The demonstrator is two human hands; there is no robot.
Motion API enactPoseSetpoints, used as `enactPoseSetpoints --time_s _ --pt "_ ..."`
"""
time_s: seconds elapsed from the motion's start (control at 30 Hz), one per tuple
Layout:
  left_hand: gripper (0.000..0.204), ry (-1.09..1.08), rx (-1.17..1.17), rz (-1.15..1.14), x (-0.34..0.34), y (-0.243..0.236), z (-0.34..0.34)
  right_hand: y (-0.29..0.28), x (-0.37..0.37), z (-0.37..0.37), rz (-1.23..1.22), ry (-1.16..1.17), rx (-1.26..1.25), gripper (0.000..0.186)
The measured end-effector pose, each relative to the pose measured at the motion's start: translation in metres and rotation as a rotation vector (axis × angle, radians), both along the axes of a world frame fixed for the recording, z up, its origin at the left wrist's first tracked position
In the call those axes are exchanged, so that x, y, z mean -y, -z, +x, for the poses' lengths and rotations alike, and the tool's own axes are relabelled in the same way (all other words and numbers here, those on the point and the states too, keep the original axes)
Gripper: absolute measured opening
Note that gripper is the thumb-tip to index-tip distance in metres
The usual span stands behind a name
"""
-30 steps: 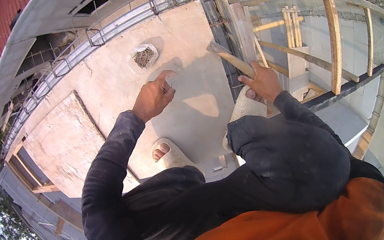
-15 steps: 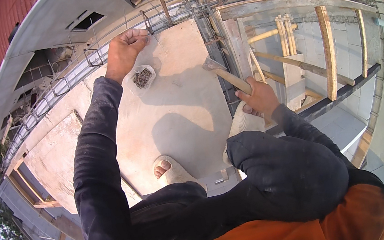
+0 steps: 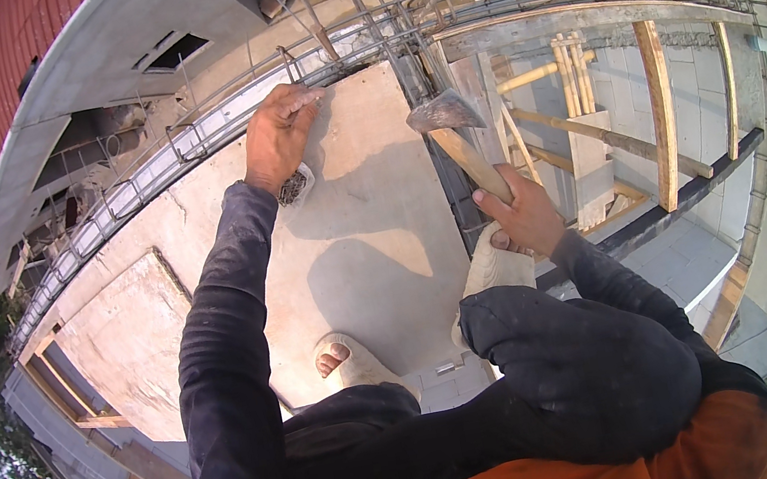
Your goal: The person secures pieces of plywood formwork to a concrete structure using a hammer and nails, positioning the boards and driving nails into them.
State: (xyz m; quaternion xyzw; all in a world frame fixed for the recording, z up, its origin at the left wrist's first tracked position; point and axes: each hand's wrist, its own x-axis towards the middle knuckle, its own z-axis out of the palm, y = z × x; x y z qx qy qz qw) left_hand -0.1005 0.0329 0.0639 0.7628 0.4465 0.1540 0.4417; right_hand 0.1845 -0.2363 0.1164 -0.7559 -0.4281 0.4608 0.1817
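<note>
With its fingertips pinched together, my left hand [image 3: 283, 136] is over the far part of a pale plywood panel [image 3: 372, 231]. Whatever sits in the pinch, if anything, is too small to make out. Just under that hand lies a small clear plastic tub [image 3: 298, 191] of dark nails, partly hidden by it. My right hand [image 3: 523, 211] grips the wooden handle of a hammer [image 3: 470, 164]. Its metal head is raised, pointing away from me, near the panel's right edge.
My sandalled feet [image 3: 342, 353] rest on and beside the panel. Steel rebar [image 3: 368, 24] runs along the far edge, with upright bars sticking up. To the right, timber beams [image 3: 659, 117] cross an opening beside block walls. A second board [image 3: 129, 328] lies left.
My left hand has shifted right and slightly nearer, now covering part of the tub. The hammer's head has lifted and turned, its handle standing steeper in my right hand.
</note>
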Motion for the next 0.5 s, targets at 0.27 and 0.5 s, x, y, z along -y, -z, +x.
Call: enactPoseSetpoints --time_s 0.27,0.5 --pt "0.022 0.011 -0.09 0.099 -0.003 0.005 0.005 -0.021 -0.038 -0.015 -0.007 -0.054 -0.078 0.052" --pt "0.021 0.015 -0.058 0.034 -0.004 0.008 0.006 -0.014 -0.066 -0.031 0.113 -0.141 -0.084 0.061"
